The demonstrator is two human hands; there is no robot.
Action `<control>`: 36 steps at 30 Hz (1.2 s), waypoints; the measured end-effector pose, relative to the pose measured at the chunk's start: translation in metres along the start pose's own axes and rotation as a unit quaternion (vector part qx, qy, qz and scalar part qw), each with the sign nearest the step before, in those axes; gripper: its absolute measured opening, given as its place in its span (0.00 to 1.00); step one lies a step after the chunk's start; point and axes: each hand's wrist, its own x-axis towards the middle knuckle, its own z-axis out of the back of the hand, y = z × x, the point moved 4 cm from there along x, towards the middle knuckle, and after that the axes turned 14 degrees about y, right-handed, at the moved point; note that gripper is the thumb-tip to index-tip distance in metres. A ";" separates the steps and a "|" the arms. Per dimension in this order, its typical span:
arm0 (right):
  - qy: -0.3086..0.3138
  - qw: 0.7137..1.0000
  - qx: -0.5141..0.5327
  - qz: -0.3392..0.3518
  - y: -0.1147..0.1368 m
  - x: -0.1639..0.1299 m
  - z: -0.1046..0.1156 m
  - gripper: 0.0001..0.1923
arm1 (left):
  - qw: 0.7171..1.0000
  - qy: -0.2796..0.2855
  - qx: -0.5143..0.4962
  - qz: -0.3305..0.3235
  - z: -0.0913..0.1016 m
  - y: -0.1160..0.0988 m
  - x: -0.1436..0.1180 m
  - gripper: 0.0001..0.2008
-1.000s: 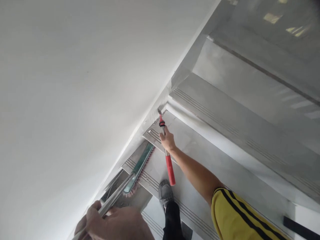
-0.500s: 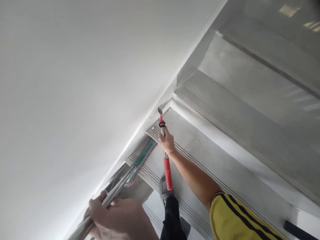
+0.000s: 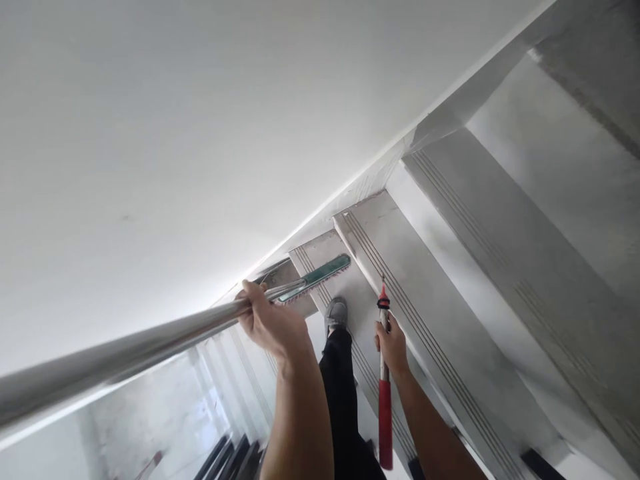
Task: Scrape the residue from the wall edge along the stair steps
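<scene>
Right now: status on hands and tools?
Left hand gripping metal broom pole. Right hand holding red-handled scraper. Broom head on stair tread, beside shoe.

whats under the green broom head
The long green broom head lies along a grey grooved stair tread, ahead of a grey shoe. Its bristles and whatever lies beneath them are hidden by the head itself.

A plain white wall (image 3: 175, 120) fills the view from nine to twelve o'clock. Grey stairs (image 3: 450, 280) with grooved edges run from one to five o'clock. Pale daylight glares at seven o'clock, beside dark lower steps (image 3: 225, 460).
</scene>
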 end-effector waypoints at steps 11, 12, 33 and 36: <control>0.024 0.992 -0.122 -0.033 -0.014 -0.139 0.054 0.27 | 0.988 0.106 -0.068 0.091 0.103 -0.069 -0.026 0.15; 0.029 0.992 -0.123 -0.029 -0.013 -0.148 0.049 0.27 | 0.985 0.128 -0.077 0.086 0.114 -0.074 -0.028 0.16; 0.085 0.982 -0.132 -0.102 -0.043 -0.195 -0.052 0.24 | 0.953 0.183 0.199 0.137 0.341 -0.009 0.182 0.18; 0.091 0.979 -0.163 -0.079 -0.012 -0.195 -0.030 0.24 | 0.933 0.217 0.232 0.167 0.329 0.028 0.214 0.18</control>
